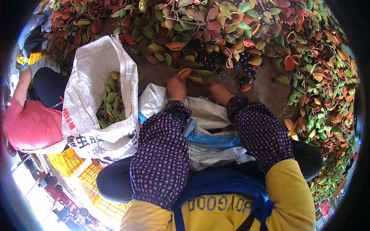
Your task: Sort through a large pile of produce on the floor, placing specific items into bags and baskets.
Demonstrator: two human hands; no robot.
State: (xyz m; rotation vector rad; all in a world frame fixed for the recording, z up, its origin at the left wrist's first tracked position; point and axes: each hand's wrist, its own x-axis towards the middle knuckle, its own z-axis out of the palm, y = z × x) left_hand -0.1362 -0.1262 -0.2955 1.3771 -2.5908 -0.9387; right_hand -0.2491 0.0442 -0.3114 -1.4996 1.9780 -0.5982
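My left hand [177,89] is closed around an orange-brown seed pod [185,74], near the middle of the view. To its right, my right hand [217,91] is blurred, and its fingertips lie close to another orange pod [195,79]; whether they grip anything cannot be made out. Just beyond the hands lie green pods [201,72] and a scatter of shiny black seeds [206,56]. An opened woven sack [214,112] with a blue band lies in front of my lap, below both hands.
A white woven sack [130,83] stands at left, holding green pods [111,98]. Heaped red and green pods [321,86] curve around the far and right sides. A person in a pink top [34,124] sits at far left. Yellow plastic crates [66,162] are at lower left.
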